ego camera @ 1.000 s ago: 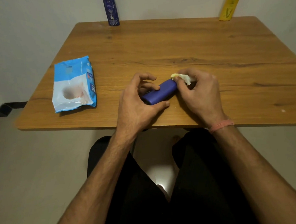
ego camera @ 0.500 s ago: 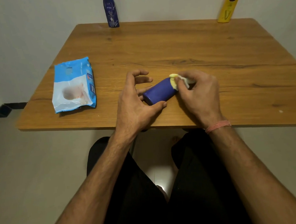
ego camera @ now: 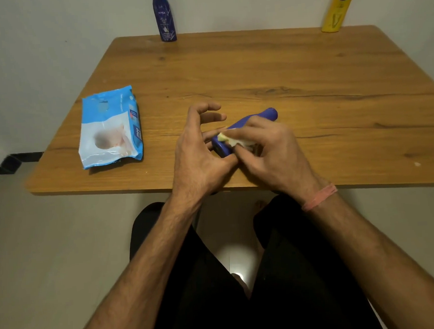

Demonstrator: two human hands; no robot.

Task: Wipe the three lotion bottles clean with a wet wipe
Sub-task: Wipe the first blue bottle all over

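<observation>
A wooden table (ego camera: 268,68) fills the upper half of the head view, its near edge just above the person's black-clad lap. On its left part lies a blue and white wet wipe pack (ego camera: 109,128), flat and well apart from the hands. At the far edge stand 2 upright bottles: a dark blue Nivea lotion bottle (ego camera: 165,18) left of centre and a yellow lotion bottle (ego camera: 336,7) toward the right corner. Near the front edge, a 3rd, purple-blue lotion bottle (ego camera: 249,122) lies on its side, cap end pointing away to the right. The left hand (ego camera: 197,150) steadies its near end with thumb and a lower finger, upper fingers curled free above. The right hand (ego camera: 270,151), a pink band on its wrist, pinches a crumpled wet wipe (ego camera: 231,139) and presses it against the bottle's near end.
</observation>
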